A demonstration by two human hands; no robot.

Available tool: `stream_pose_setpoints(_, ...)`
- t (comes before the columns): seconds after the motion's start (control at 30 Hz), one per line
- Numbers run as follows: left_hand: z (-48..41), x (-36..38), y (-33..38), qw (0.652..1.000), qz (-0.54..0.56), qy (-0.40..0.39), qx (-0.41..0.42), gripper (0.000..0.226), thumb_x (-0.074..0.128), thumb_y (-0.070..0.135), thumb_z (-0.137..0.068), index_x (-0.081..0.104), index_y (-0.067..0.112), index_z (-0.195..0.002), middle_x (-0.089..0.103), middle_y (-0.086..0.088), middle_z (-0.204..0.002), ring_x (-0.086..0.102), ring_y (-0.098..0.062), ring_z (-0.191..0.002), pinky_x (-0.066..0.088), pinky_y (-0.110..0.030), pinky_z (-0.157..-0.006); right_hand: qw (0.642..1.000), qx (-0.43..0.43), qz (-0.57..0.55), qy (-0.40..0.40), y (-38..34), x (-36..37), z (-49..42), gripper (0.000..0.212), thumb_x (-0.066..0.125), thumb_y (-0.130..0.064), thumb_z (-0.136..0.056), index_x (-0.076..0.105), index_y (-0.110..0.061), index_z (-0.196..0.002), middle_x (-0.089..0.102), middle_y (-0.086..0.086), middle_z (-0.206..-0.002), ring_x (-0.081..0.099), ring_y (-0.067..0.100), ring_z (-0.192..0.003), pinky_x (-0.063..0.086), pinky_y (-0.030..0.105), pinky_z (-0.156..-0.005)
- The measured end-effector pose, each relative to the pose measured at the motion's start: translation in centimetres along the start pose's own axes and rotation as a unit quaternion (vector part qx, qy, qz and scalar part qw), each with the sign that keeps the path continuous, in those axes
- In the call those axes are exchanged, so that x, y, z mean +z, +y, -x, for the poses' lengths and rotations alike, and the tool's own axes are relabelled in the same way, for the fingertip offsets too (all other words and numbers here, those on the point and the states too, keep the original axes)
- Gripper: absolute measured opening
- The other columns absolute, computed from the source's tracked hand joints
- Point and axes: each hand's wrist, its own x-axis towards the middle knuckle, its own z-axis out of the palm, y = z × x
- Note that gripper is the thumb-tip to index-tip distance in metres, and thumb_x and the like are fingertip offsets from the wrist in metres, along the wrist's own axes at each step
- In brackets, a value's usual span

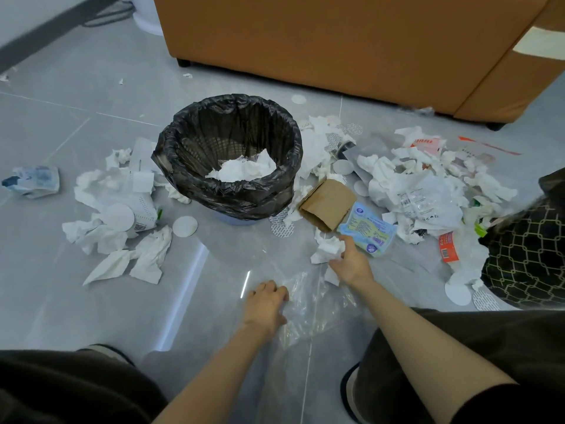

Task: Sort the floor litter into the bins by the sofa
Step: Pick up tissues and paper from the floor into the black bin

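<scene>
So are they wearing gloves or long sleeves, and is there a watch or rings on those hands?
No gloves: the left hand and the right hand are bare, with no ring or watch showing. The left forearm and right forearm have no sleeves on them either.
</scene>
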Motion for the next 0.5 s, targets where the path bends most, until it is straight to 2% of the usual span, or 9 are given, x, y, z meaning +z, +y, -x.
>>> stream_pose_setpoints(0.1, 0.1, 0.2, -0.2, 1.0, 0.006, 0.021, 0.005, 0.042, 0.064, 0.027, -0.083, 0.05, 0.024, -0.122, 0.037, 0.004, -0.13, 0.036, -0.018, -0.121, 0.035, -0.029, -0.095, 0.994, 0.0, 0.097, -0.053, -0.4, -0.2, -1.6, 0.065, 0.055, -0.01, -0.086, 0.028, -0.024, -0.144, 0.051, 0.01, -0.134, 0.048, 0.031, -0.123, 0.041, 0.04, -0.1)
stream_pose_setpoints(0.2, 0.2, 0.1, -0.4, 1.0, 0.016, 0.025, 0.008, 0.041, 0.065, 0.027, -0.083, 0.05, 0.023, -0.12, 0.037, 0.005, -0.131, 0.037, -0.017, -0.12, 0.036, -0.03, -0.094, 0.983, 0.028, 0.159, -0.09, -0.1, 0.3, -2.4, 0.064, 0.056, -0.017, -0.088, 0.027, -0.023, -0.145, 0.046, 0.009, -0.14, 0.043, 0.03, -0.129, 0.038, 0.038, -0.105)
stream_pose_setpoints(0.27, 0.1, 0.0, -0.5, 0.999, 0.023, 0.028, 0.005, 0.047, 0.066, 0.027, -0.082, 0.046, 0.024, -0.124, 0.037, 0.006, -0.132, 0.037, -0.016, -0.12, 0.035, -0.03, -0.094, 0.981, 0.049, 0.157, -0.099, 0.2, 0.8, -2.3, 0.057, 0.055, -0.018, -0.09, 0.031, -0.017, -0.141, 0.048, 0.012, -0.136, 0.045, 0.03, -0.126, 0.039, 0.037, -0.102)
stream_pose_setpoints(0.37, 0.0, -0.1, -0.6, 0.999, 0.038, 0.022, 0.003, 0.056, 0.066, 0.025, -0.082, 0.04, 0.028, -0.132, 0.037, 0.007, -0.133, 0.037, -0.015, -0.123, 0.032, -0.031, -0.097, 0.986, 0.052, 0.142, -0.07, 0.9, 1.6, -1.8, 0.038, 0.051, -0.016, -0.092, 0.04, -0.012, -0.127, 0.056, 0.015, -0.123, 0.053, 0.032, -0.113, 0.043, 0.035, -0.087)
stream_pose_setpoints(0.43, -0.2, -0.2, -0.6, 0.999, 0.037, 0.018, -0.001, 0.053, 0.065, 0.025, -0.083, 0.042, 0.03, -0.13, 0.04, 0.007, -0.132, 0.038, -0.015, -0.123, 0.031, -0.03, -0.097, 0.986, 0.045, 0.15, -0.061, 1.1, 1.9, -1.4, 0.032, 0.05, -0.015, -0.092, 0.044, -0.011, -0.122, 0.058, 0.015, -0.118, 0.055, 0.032, -0.108, 0.042, 0.033, -0.08)
stream_pose_setpoints(0.5, -0.3, -0.2, -0.6, 0.999, 0.038, 0.008, -0.008, 0.044, 0.062, 0.024, -0.084, 0.047, 0.03, -0.125, 0.047, 0.007, -0.128, 0.042, -0.016, -0.121, 0.031, -0.03, -0.096, 0.984, 0.042, 0.159, -0.064, 1.2, 2.1, -1.3, 0.03, 0.05, -0.015, -0.091, 0.047, -0.011, -0.121, 0.059, 0.015, -0.117, 0.055, 0.032, -0.107, 0.042, 0.032, -0.08)
